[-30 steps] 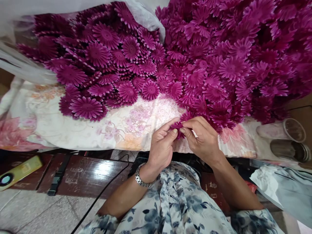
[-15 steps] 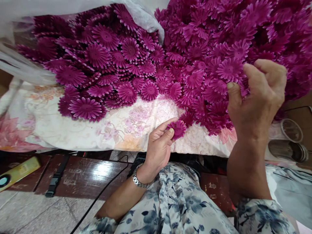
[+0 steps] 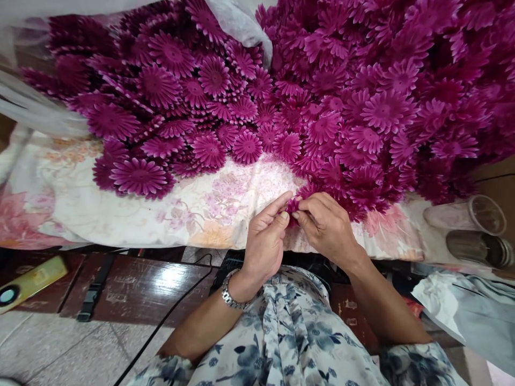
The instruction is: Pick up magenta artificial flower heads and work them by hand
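My left hand (image 3: 265, 241) and my right hand (image 3: 326, 228) meet at the front edge of a floral cloth (image 3: 193, 206). Both pinch one small magenta fabric flower (image 3: 293, 205) between thumbs and fingertips; most of it is hidden by the fingers. A steel watch (image 3: 233, 297) is on my left wrist. Just beyond the hands lies a big heap of loose magenta flowers (image 3: 382, 107). To the left, flatter stacked flowers (image 3: 169, 91) lie spread on the cloth.
Clear plastic sheeting (image 3: 36, 107) drapes the back left. Two cups (image 3: 478, 230) lie on their sides at the right edge, with grey cloth (image 3: 466, 311) below them. A yellow device (image 3: 28, 281), a black strap and a black cable (image 3: 169, 316) lie on the dark wooden board below.
My right hand, which was raised at the heap on the right half a second ago, has come back down to my left hand, and both now pinch the flower.
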A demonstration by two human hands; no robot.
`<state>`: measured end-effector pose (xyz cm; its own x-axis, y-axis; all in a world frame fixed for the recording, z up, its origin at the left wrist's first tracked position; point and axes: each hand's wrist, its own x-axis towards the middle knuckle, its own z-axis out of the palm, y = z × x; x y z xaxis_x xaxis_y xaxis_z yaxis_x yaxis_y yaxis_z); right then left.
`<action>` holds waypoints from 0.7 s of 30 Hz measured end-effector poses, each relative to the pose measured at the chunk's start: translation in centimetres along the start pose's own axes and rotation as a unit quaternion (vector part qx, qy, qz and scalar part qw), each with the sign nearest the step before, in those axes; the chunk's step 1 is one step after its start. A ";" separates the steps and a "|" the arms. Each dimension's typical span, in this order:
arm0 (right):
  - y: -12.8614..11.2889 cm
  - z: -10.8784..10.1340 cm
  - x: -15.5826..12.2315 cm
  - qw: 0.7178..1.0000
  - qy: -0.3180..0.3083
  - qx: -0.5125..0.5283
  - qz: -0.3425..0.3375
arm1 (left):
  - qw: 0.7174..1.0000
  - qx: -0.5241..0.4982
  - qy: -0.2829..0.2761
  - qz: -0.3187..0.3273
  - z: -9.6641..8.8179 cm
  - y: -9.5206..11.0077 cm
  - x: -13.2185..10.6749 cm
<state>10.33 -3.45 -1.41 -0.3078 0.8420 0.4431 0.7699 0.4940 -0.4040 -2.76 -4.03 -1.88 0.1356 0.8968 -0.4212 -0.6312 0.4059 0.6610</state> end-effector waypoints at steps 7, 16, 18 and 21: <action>-0.2 -1.1 0.2 0.996 0.071 -0.046 -0.008 | 0.999 -0.011 0.015 0.029 -0.3 0.3 0.2; 5.2 -9.0 4.0 0.926 0.205 -0.313 0.047 | 1.000 -0.009 0.005 0.012 -0.1 0.8 0.0; 4.4 -8.5 3.8 0.935 0.194 -0.295 0.040 | 1.000 -0.004 0.004 0.010 -0.1 0.7 0.1; 1.9 -5.3 2.6 0.982 0.124 -0.142 0.000 | 1.000 0.001 -0.002 0.015 -0.1 0.5 0.1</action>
<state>14.01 -1.51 3.22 -0.1891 0.7459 0.6386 0.9057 0.3838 -0.1801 -3.13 -3.73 -1.67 0.1200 0.9089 -0.3993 -0.6334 0.3798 0.6742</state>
